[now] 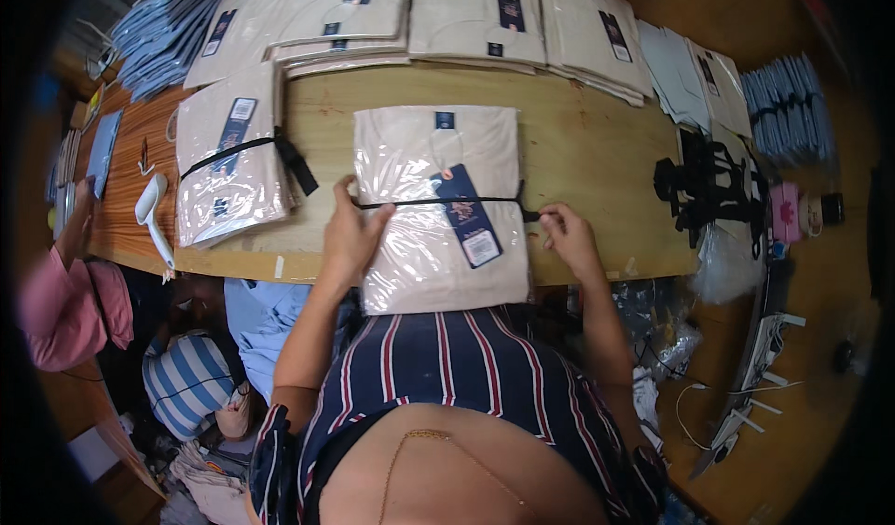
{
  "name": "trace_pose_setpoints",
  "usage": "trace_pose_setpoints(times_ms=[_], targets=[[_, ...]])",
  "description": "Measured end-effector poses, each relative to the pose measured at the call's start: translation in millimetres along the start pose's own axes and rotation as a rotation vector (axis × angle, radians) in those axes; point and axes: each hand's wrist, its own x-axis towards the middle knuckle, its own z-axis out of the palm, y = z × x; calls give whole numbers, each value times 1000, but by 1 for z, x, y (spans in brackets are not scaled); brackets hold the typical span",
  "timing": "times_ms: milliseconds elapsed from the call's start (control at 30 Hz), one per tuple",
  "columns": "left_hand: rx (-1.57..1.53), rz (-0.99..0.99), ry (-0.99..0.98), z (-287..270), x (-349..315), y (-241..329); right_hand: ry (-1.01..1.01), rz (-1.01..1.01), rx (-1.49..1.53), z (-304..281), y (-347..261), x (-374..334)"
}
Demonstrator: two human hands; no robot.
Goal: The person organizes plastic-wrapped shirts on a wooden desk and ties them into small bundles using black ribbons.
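Note:
A stack of folded cream garments in clear plastic bags [401, 152] lies in front of me at the table's near edge, a dark blue tag [469, 217] on its top. Across its middle runs a thin black strap [419, 200]. My left hand [352, 238] grips the stack's left edge, thumb on top by the strap; its lower fingers are hidden. Beyond the right edge, my right hand [567, 236] pinches the strap's loose end. Left of it lies another strapped cream stack [200, 199], a black strap tail [296, 163] hanging over its side.
More bagged cream stacks [466, 17] line the table's far side. Blue folded garments [168, 31] pile up at far left. A white handheld tool [154, 213] rests near the left edge. Black straps [713, 185] bunch at right. A person in pink [79, 310] is at left.

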Motion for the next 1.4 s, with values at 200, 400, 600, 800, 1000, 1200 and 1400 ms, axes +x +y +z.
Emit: trace_pose_setpoints(times_ms=[200, 400, 600, 800, 1000, 1200, 1400], targets=[[256, 755, 132, 32, 0, 60, 271, -560, -101, -7, 18, 27], [524, 950, -45, 112, 16, 83, -307, -154, 391, 18, 15, 39], [444, 969, -72, 110, 17, 84, -354, -207, 333, -8, 29, 41], [569, 979, -40, 118, 18, 80, -686, -173, 759, -15, 13, 26], [679, 982, 47, 116, 16, 77, -419, -186, 665, -105, 13, -43], [347, 761, -30, 106, 26, 81, -31, -162, 335, -83, 55, -5], [-83, 536, 1027, -54, 48, 26, 291, -519, -14, -42, 6, -1]])
